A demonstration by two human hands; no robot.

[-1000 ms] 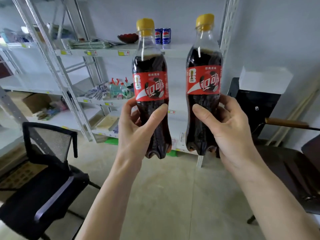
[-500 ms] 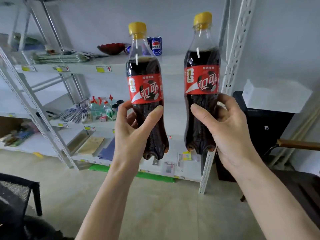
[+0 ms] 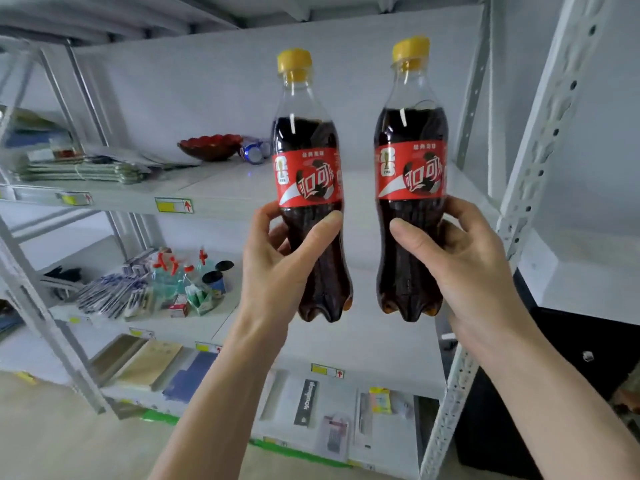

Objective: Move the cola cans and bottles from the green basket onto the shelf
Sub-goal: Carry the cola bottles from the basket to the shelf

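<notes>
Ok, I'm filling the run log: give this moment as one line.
left hand: grips left cola bottle | right hand: grips right cola bottle | both upright, apart, before shelf | not yet placed

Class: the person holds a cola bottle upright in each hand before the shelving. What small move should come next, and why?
Probably carry both forward and set them down on the upper shelf. The left hand grips the left bottle and the right hand the right bottle, both upright in the air, level with bare shelf space behind them.
</notes>
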